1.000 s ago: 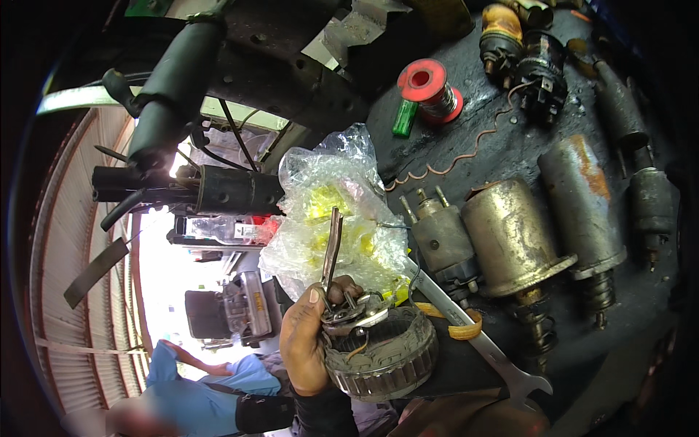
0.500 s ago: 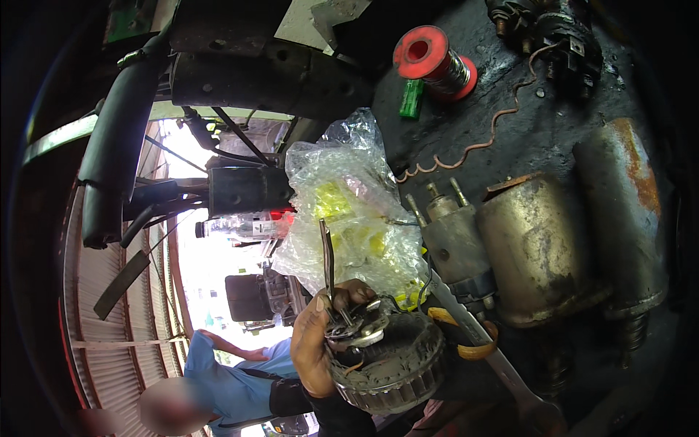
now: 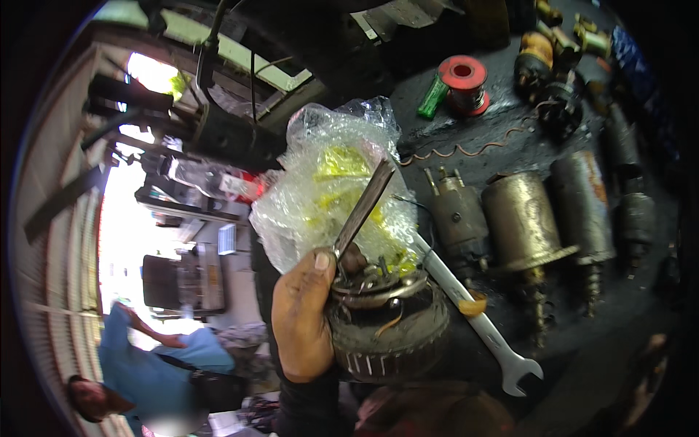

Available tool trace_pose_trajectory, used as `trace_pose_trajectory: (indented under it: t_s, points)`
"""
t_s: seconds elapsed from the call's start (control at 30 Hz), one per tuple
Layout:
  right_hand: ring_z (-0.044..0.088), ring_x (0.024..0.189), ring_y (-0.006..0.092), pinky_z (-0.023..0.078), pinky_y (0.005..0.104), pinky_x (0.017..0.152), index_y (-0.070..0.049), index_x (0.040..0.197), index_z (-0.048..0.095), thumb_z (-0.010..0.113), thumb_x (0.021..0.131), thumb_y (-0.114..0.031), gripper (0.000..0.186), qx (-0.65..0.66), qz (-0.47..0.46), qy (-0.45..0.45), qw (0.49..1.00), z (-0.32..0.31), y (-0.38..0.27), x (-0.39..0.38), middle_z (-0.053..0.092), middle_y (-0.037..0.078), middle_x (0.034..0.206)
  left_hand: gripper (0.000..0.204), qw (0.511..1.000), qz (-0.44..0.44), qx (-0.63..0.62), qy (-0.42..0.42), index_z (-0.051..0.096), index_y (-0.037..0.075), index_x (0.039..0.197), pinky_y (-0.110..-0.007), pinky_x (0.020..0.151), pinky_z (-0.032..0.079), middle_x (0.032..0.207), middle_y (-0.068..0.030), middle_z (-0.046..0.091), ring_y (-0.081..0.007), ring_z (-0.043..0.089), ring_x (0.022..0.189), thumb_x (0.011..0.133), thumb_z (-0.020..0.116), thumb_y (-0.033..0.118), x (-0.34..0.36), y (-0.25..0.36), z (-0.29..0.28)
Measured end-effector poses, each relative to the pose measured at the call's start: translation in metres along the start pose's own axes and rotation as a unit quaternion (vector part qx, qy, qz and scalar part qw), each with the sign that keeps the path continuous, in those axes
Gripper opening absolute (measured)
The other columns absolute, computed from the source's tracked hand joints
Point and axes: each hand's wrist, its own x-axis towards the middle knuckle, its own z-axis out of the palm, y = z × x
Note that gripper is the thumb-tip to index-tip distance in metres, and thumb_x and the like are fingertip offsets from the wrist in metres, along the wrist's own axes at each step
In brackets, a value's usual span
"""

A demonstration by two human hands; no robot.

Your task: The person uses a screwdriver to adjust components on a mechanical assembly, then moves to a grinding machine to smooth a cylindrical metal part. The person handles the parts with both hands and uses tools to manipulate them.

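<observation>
At the lower middle, my left hand (image 3: 302,313) is closed on the edge of a round, ribbed, dark metal motor part (image 3: 389,339) with a terminal plate on top. A short copper-coloured wire end shows on its side. From beside my thumb a thin flat metal strip (image 3: 364,207) slants up to the right; its lower end is hidden by the hand. Behind the part lies an open-end wrench (image 3: 484,324) with a yellow-brown loop (image 3: 472,304) around its shaft. A blurred patch of skin, perhaps my right hand (image 3: 648,375), shows at the dark lower right edge; its fingers cannot be made out.
Crumpled clear plastic wrap (image 3: 291,226) with yellow in it lies beyond the part. Several metal cylinders, among them a wide one (image 3: 520,218), stand to the right. A red wire spool (image 3: 464,86) and green lighter (image 3: 433,97) lie far off. A person in blue (image 3: 167,371) is at left.
The whole view has shifted and turned. My left hand has tilted the motor part more upright, and the metal strip now leans right. The wrench's open jaw, dim before, shows plainly.
</observation>
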Motion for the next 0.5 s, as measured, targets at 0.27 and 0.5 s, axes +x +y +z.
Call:
trace_pose_trajectory:
  t_s: [0.27, 0.5]
  points:
    - [0.060, 0.088, 0.0315, 0.045, 0.0382, 0.077, 0.010, 0.098, 0.063, 0.064, 0.095, -0.033, 0.043, -0.407, -0.020, -0.298, 0.863, 0.092, -0.128, 0.066, 0.063, 0.024, 0.105, 0.040, 0.995, 0.096, 0.016, -0.037, 0.066, -0.007, 0.093, -0.029, 0.069, 0.043, 0.078, -0.0040, 0.060, -0.0098, 0.050, 0.075, 0.111, 0.049, 0.024, 0.001, -0.006, -0.002]
    - [0.064, 0.068, 0.0352, 0.049, 0.0379, 0.060, 0.005, 0.085, 0.061, 0.075, 0.089, -0.033, 0.041, -0.488, -0.060, -0.351, 0.796, 0.157, -0.166, 0.088, 0.068, 0.020, 0.094, 0.033, 0.996, 0.074, -0.042, 0.000, 0.067, -0.007, 0.095, -0.038, 0.073, 0.048, 0.080, -0.0181, 0.066, -0.0244, 0.061, 0.072, 0.108, 0.052, 0.019, -0.002, -0.020, 0.000]
